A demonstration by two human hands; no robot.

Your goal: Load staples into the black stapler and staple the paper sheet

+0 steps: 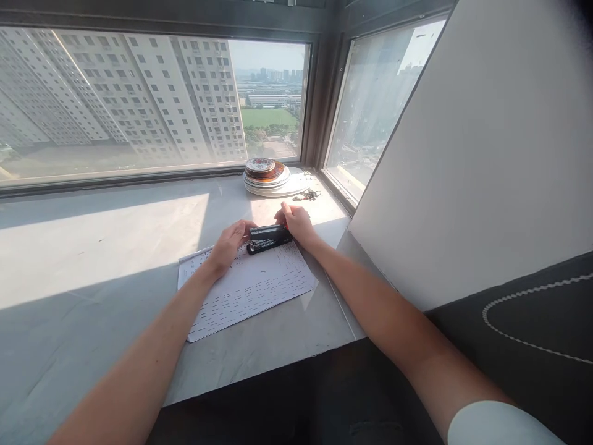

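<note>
A black stapler (270, 239) lies across the top part of a printed sheet of paper (259, 287); whether it rests on the sheet or is held just above it, I cannot tell. My right hand (298, 224) is closed around the stapler's right end, and a bit of red shows beside its fingers. At the stapler's left end, my left hand (228, 246) has its fingers bent against it, their tips partly hidden behind it. Rows of short dark lines of print cover the sheet, which lies askew near the front edge of the sill.
Behind my hands a stack of plates (267, 179) stands in the window corner, with a small dark tangled item (306, 196) beside it. A white slanting wall panel (463, 154) borders the right side. The pale marble-like sill (92, 321) stretches left, partly sunlit.
</note>
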